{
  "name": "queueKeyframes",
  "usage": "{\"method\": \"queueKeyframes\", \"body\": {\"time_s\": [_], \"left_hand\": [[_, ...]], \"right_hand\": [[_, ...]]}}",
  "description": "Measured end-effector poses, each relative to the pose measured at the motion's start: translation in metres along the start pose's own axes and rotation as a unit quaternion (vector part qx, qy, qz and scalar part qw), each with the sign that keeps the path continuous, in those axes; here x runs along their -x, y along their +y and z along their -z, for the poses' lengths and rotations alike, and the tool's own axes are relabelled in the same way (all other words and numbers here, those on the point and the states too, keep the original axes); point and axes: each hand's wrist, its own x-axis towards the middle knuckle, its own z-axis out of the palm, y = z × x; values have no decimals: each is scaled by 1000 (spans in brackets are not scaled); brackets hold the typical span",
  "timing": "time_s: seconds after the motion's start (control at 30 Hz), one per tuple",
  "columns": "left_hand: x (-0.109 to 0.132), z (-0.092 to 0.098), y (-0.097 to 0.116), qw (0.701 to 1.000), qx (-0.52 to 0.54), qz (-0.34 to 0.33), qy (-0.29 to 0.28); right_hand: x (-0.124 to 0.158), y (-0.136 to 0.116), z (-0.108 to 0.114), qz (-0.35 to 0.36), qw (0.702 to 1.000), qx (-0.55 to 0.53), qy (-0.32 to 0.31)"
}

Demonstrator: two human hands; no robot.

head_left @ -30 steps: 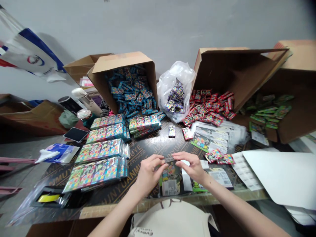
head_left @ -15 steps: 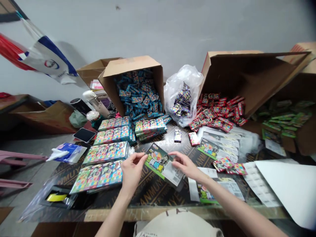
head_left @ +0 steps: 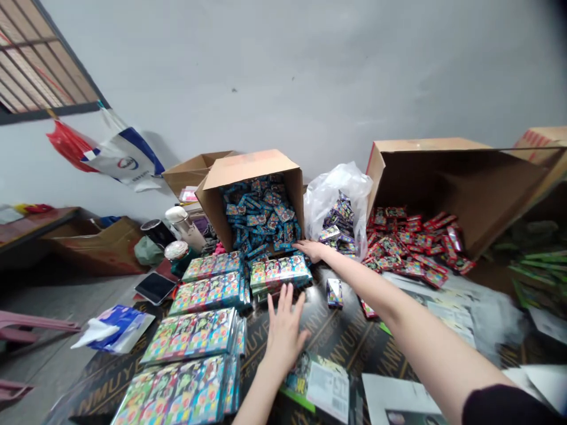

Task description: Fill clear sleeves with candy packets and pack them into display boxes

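Note:
My left hand (head_left: 284, 330) is open above the dark table, fingers spread toward a stack of multicoloured packs (head_left: 280, 270). Beneath its wrist lies a printed green and black pouch (head_left: 316, 383) with a white label. My right hand (head_left: 310, 249) reaches to the front right corner of a tipped cardboard box (head_left: 252, 163) full of small blue packets (head_left: 261, 218). Its fingers stretch out at the packets by the box's edge; I see nothing held in them. Below that arm one small purple packet (head_left: 334, 293) stands on the table.
Several rows of packs (head_left: 190, 333) cover the table's left side. A clear plastic bag (head_left: 339, 183) of purple packets and a box (head_left: 443, 171) with red packets (head_left: 411, 242) stand at the back right. A phone (head_left: 155, 287) and tissues (head_left: 117, 330) lie left.
Both hands have let go of the printed pouch, which lies on the table. My right hand has moved forward to the blue packets; my left hand has opened and moved right. The view has tilted up.

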Motion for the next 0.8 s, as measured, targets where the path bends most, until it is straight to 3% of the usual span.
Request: {"method": "queueKeyframes", "body": {"time_s": [0.07, 0.17, 0.37, 0.5, 0.63, 0.8], "left_hand": [[-32, 0, -8, 994, -71, 51, 68], [-68, -8, -23, 984, -127, 95, 84], [-81, -34, -38, 974, -170, 118, 92], [-79, -39, -39, 973, -167, 117, 106], [-81, -39, -39, 976, -149, 115, 113], [-76, -17, -23, 984, -94, 115, 97]], "right_hand": [[-13, 5, -4, -5, 998, 39, -44], [-22, 12, -11, -14, 993, 87, -84], [-7, 16, -17, -47, 986, 133, -85], [29, 5, -21, -103, 981, 159, -53], [84, -15, -29, -156, 972, 174, -19], [154, -27, -31, -184, 976, 114, -13]]}}
